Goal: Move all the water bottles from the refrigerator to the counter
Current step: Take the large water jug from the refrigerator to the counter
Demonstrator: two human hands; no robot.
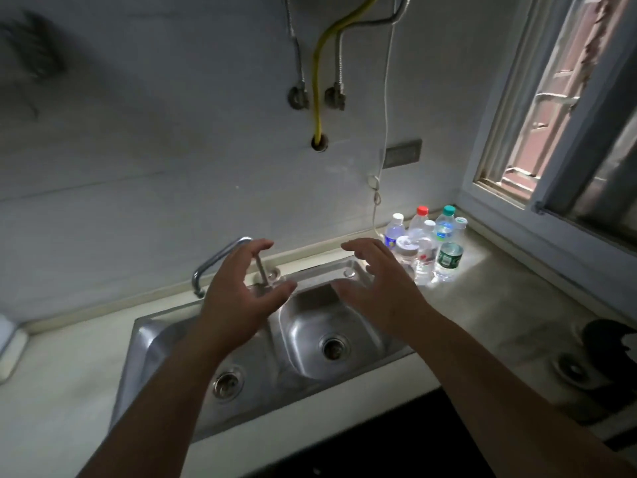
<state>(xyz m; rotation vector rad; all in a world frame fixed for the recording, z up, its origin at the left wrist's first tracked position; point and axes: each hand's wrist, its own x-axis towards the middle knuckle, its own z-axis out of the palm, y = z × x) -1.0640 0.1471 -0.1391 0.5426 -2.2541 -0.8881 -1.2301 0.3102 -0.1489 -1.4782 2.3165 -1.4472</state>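
Clear plastic water bottles (425, 246) are clustered upright on the bench (489, 305) in the window corner, kept clear of the sink (165, 326). The left hand (241, 291) and right hand (375, 284) are held spread and empty above it, apparently just unloaded.

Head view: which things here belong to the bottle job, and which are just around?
Job: water bottles clustered on the counter; left hand and right hand, both empty.
Just around: double sink, tap, yellow hose, window.

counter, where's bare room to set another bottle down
Bare counter lies right of the sink, in front of the bottles; more left of the sink. The back corner under the window is crowded. Both hands hover empty.
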